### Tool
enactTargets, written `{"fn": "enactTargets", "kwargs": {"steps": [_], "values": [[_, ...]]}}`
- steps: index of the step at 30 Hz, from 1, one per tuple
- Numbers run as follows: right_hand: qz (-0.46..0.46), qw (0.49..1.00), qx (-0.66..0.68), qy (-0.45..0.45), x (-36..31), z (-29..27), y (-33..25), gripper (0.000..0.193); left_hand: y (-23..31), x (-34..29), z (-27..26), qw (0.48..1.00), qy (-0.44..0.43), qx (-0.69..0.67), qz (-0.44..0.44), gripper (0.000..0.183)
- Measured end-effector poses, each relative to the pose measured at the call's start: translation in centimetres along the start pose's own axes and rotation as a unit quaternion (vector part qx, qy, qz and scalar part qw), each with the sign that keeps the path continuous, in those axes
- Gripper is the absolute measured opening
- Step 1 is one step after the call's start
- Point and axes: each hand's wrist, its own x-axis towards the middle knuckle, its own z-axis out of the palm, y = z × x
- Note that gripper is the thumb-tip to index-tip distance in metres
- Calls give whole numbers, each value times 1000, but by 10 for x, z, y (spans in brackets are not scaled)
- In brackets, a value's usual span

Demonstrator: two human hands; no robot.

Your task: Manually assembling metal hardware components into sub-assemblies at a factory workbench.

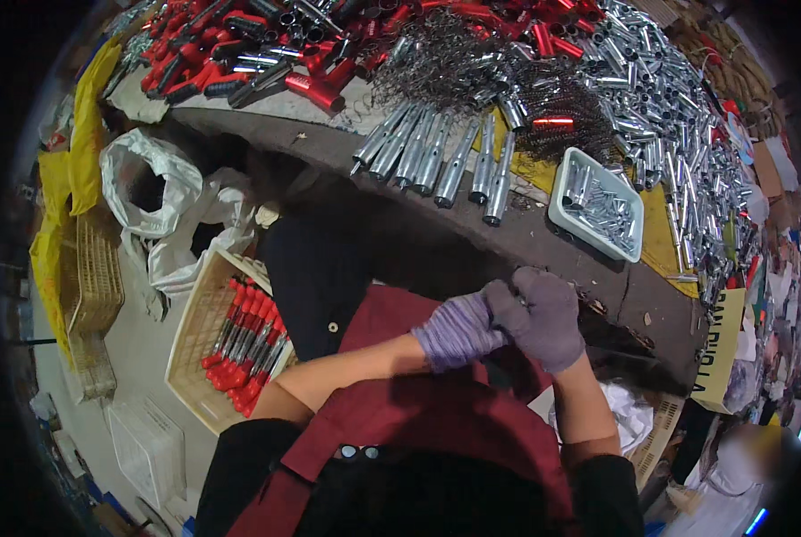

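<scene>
Both of my hands wear grey-purple knit gloves and meet above my lap, just short of the bench edge. My left hand (pixel 463 329) is closed, its fingertips touching the right one. My right hand (pixel 548 320) is also closed, its fingers curled in toward the left. Whatever they hold, if anything, is hidden by the gloves. Nearest them on the bench (pixel 588 255) is a pale tray (pixel 595 242) of small metal pins and tubes. Left of it, several shiny metal cylinders with thin rods (pixel 455 166) lie side by side at the edge.
Across the bench lie red tool bodies (pixel 315 92), dark coil springs (pixel 566 98) and a large heap of chrome tubes (pixel 678 161). A cream basket (pixel 188 345) of red-ended tools stands at my left, near white sacks (pixel 118 183). A yellow carton (pixel 721 353) is at right.
</scene>
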Motion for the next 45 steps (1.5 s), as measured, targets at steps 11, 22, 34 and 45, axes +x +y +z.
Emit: {"fn": "enactTargets", "kwargs": {"steps": [11, 22, 34, 45], "values": [[135, 977, 166, 13, 28, -33, 58, 34, 43, 22, -47, 956, -63, 135, -251, 47], [347, 898, -146, 227, 46, -119, 283, 32, 29, 105, -67, 761, 157, 626, -64, 39], [394, 881, -190, 182, 122, -145, 388, 45, 43, 71, -56, 835, 233, 490, 89, 28], [319, 907, -241, 130, 80, -166, 363, 31, 38, 72, -31, 886, 130, 395, 206, 29]]}}
